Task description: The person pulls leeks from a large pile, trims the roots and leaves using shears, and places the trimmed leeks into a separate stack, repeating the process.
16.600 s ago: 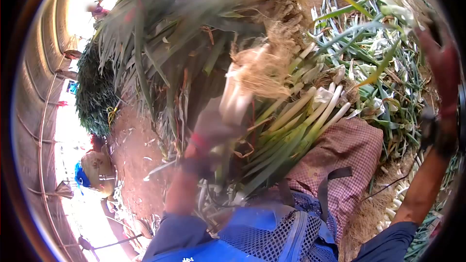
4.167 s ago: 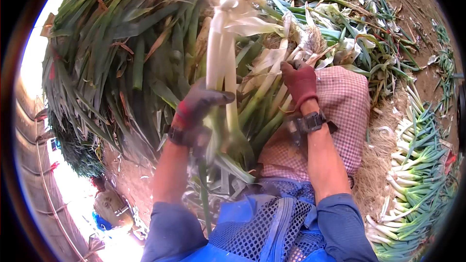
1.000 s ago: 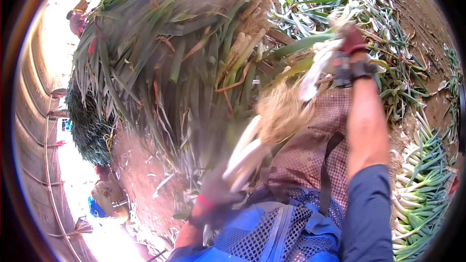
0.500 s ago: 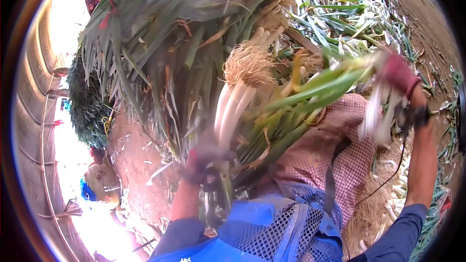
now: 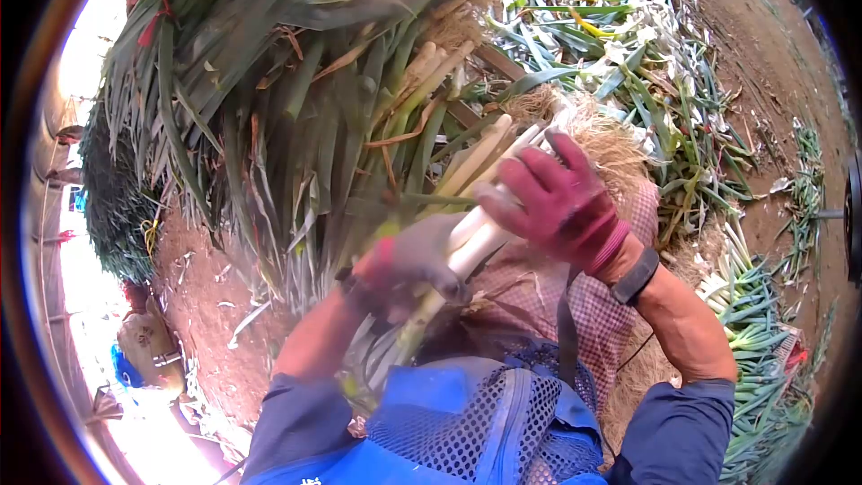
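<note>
My left hand [image 5: 417,256], in a grey and red glove and somewhat blurred, is wrapped round the pale stalks of some green onions [image 5: 476,247]. Just to the right, my right hand [image 5: 561,202], in a dark red glove, has its fingers curled over the same white stalks nearer the roots. The stringy roots [image 5: 611,139] stick out beyond my right hand, at the upper right. Green leaves hang down below my left hand. More pale stalks lie beside the held ones.
A large heap of green onions [image 5: 296,117] fills the upper left. Stripped leaves [image 5: 646,63] litter the ground at upper right. Peeled onions [image 5: 754,332] lie at right. A checked cloth [image 5: 530,292] covers my lap. Another person [image 5: 148,350] is at lower left.
My right hand has come in from the far right, where it held peeled leaves, and now closes on the stalks. The roots have tipped over to the right. The view has shifted rightward.
</note>
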The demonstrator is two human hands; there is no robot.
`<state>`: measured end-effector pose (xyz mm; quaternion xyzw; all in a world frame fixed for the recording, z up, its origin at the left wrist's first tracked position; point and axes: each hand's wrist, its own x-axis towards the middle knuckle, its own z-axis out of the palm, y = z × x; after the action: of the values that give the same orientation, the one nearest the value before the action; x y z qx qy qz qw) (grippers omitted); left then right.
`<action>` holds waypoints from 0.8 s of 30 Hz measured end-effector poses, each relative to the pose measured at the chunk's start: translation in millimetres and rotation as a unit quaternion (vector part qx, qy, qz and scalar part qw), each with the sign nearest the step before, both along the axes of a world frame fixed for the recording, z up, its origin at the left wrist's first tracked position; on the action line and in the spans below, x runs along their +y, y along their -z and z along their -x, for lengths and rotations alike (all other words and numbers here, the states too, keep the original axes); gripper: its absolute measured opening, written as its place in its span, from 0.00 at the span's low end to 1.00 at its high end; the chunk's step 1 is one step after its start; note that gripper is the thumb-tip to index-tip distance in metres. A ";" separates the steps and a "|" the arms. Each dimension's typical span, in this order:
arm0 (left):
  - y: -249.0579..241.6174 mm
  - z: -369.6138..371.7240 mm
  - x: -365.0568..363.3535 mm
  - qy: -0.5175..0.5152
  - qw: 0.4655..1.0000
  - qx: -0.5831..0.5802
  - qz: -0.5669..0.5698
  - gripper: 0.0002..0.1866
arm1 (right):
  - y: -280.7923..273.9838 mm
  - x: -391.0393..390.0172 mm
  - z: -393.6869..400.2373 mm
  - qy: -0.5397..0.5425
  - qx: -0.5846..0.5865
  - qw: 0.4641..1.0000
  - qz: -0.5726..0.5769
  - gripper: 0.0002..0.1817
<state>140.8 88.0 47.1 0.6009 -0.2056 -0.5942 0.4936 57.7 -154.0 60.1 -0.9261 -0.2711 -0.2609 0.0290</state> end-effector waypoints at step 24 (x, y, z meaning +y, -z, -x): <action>12.9 -29.0 -80.5 -0.162 0.877 -0.448 0.057 0.31 | -282.2 -163.5 57.2 0.577 0.176 0.692 0.397 0.13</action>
<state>169.8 7.4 34.2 0.7985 -0.3381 -0.1605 0.4714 0.5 -317.6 342.2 -0.8545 0.2479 0.0732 -0.4506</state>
